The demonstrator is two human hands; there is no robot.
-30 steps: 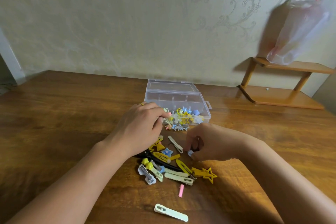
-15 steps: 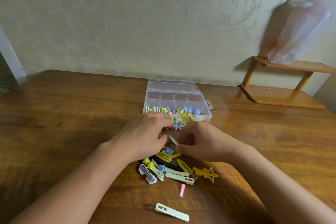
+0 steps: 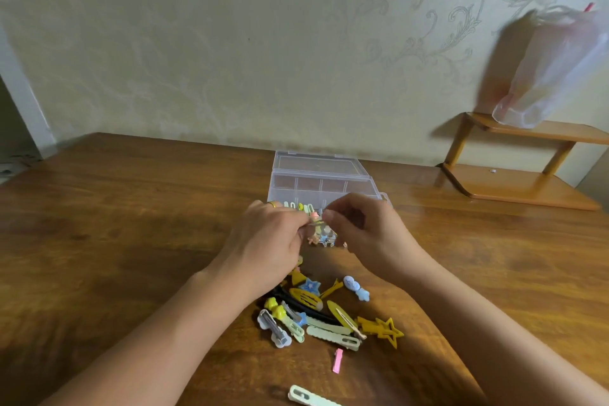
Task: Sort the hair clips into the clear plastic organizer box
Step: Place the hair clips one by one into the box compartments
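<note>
Both hands, left [image 3: 267, 237] and right [image 3: 369, 234], pinch a small hair clip [image 3: 317, 220] between them above the clear organizer box [image 3: 316, 180], loose clips [image 3: 324, 316] piled on the wooden table [image 3: 131, 224].

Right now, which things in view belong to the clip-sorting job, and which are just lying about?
Part of the job:
- clear organizer box, lid open
- loose hair clips piled on the table
- small clip pinched between left hand and right hand

Just lying about:
- wooden shelf
- plastic bag above it
- table itself, only the work surface
</note>
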